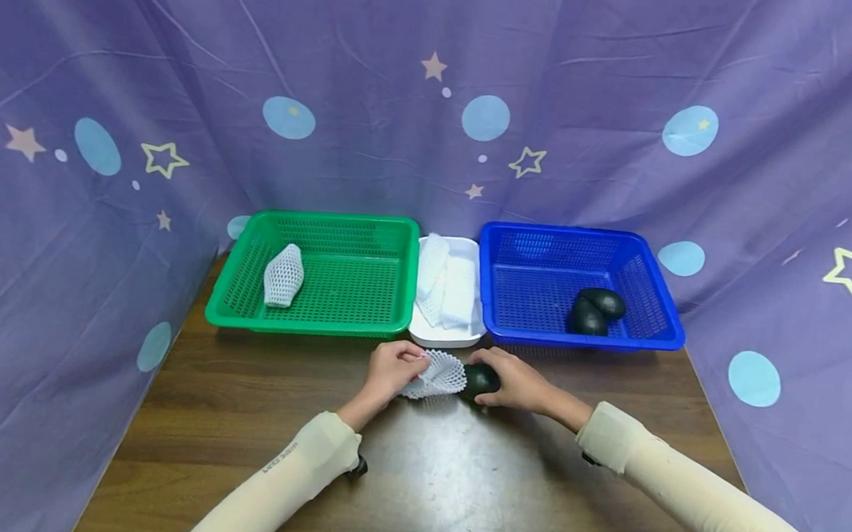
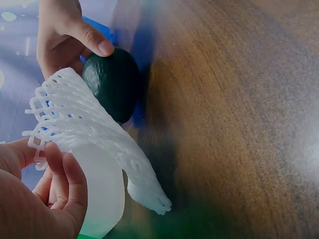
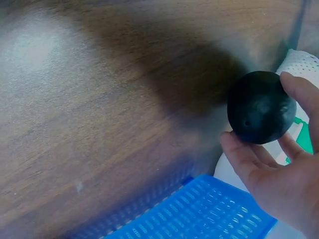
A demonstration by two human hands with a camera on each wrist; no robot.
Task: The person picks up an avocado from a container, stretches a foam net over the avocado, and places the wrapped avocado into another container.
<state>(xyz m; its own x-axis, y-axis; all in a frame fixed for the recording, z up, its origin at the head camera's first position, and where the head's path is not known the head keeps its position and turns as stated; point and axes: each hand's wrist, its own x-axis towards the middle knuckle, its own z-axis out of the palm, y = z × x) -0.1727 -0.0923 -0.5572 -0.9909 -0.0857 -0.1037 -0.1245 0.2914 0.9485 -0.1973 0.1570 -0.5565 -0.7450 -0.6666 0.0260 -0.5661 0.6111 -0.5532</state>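
A white foam net sleeve (image 1: 443, 375) is pinched at one edge by my left hand (image 1: 389, 372), just above the table. In the left wrist view the mesh (image 2: 99, 122) spreads wide at the pinched end and narrows toward the other. My right hand (image 1: 519, 383) grips a dark green avocado (image 1: 481, 379) beside the sleeve's right end. Fingers and thumb lie around the fruit's sides in the right wrist view, where the avocado's rounded end (image 3: 261, 107) shows. Whether the avocado touches the net is hard to tell.
Behind the hands a white tray (image 1: 476, 333) holds more foam sleeves (image 1: 458, 288). On its left, a green basket (image 1: 336, 328) contains a net-covered item (image 1: 284, 277). The blue basket (image 1: 581, 339) at right contains two avocados (image 1: 588, 316). A purple curtain (image 1: 373, 167) hangs behind.
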